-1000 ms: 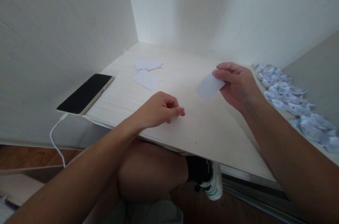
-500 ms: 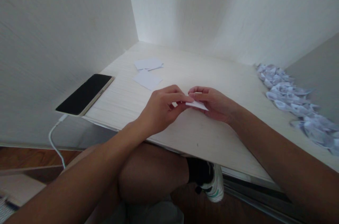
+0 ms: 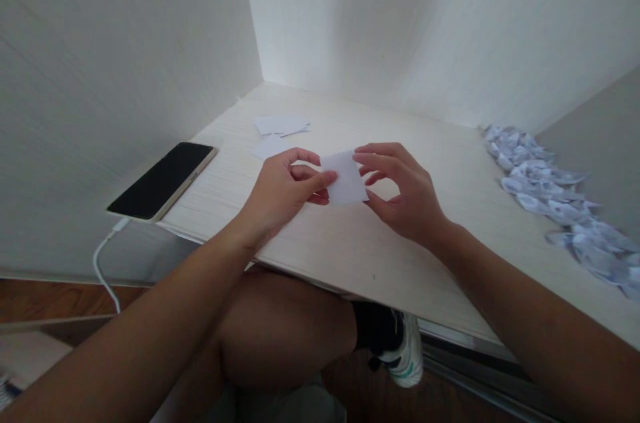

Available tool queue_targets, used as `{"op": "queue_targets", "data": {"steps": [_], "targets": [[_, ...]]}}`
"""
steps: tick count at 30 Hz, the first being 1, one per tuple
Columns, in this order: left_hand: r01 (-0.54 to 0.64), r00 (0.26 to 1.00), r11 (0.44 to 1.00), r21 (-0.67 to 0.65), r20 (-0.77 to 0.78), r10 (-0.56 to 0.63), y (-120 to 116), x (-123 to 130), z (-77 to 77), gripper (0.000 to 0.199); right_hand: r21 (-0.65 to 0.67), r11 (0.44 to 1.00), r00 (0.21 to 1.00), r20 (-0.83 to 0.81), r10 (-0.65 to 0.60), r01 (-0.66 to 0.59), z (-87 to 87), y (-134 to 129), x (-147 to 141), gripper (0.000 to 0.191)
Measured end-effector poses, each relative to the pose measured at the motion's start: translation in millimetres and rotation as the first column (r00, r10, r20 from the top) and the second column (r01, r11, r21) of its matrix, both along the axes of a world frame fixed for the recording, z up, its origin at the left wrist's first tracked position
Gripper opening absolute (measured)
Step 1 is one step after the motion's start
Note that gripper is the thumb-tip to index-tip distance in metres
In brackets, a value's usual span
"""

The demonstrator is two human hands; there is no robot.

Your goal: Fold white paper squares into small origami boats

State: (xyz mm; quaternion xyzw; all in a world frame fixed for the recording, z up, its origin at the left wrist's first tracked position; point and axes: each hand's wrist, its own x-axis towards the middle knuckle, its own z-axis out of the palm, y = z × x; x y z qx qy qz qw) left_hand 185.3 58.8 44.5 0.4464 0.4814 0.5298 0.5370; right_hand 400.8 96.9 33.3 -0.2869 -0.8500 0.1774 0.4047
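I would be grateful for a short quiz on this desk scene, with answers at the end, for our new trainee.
1. True or false: a white cable runs from the near end of the phone.
2. Short answer: what do the left hand and right hand hold between them?
3. Multiple choice: along which side of the table do the crumpled papers lie?
(a) left
(b) right
(c) near

Key: 1. true; 2. a flat piece of white paper; 3. b
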Motion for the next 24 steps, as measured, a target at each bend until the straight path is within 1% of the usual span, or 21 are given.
{"op": "queue_targets", "data": {"steps": [3,6,8,11,13,16,19,21,24], "targets": [[-0.006,1.000,0.998,0.057,-0.016,0.007,-0.6,0.8,1.0,0.033,0.062,0.998,0.999,0.020,0.027,-0.028,2.9,-2.8,-0.8,0.029],[-0.043,0.998,0.988,0.148,-0.041,0.050,-1.5,3.1,2.2,0.029,0.083,0.994,0.997,-0.021,0.073,-0.071,0.8,-2.1,-2.1,0.021],[-0.067,0.995,0.978,0.197,-0.065,0.081,-2.1,4.7,3.2,0.026,0.083,0.994,0.996,-0.057,0.075,-0.071,-1.6,-1.0,-2.4,0.021],[-0.098,0.986,0.968,0.231,-0.110,0.126,-2.7,5.6,4.5,0.028,0.055,0.997,0.995,-0.077,0.060,-0.056,-4.6,0.3,-2.0,0.020],[-0.115,0.979,0.959,0.258,-0.131,0.153,-2.6,5.0,4.4,0.029,0.059,0.997,0.994,-0.093,0.059,-0.053,-6.0,1.0,-2.0,0.018],[-0.119,0.977,0.945,0.304,-0.133,0.166,-2.2,2.9,2.5,0.025,0.065,0.996,0.990,-0.120,0.070,-0.062,-7.3,1.6,-3.2,0.018],[-0.100,0.975,0.931,0.351,-0.151,0.162,-2.4,0.3,-0.2,0.016,-0.006,0.998,0.984,-0.165,0.061,-0.063,-7.1,1.2,-5.3,0.020],[-0.065,0.970,0.896,0.440,-0.182,0.160,-2.9,-2.2,-1.7,0.011,-0.041,0.997,0.980,-0.194,0.054,-0.063,-6.0,0.5,-6.8,0.023],[0.052,0.938,0.791,0.610,-0.302,0.172,-2.9,-6.7,-3.8,0.017,-0.058,0.996,0.972,-0.231,0.046,-0.061,-3.6,-0.8,-8.8,0.024]]}}
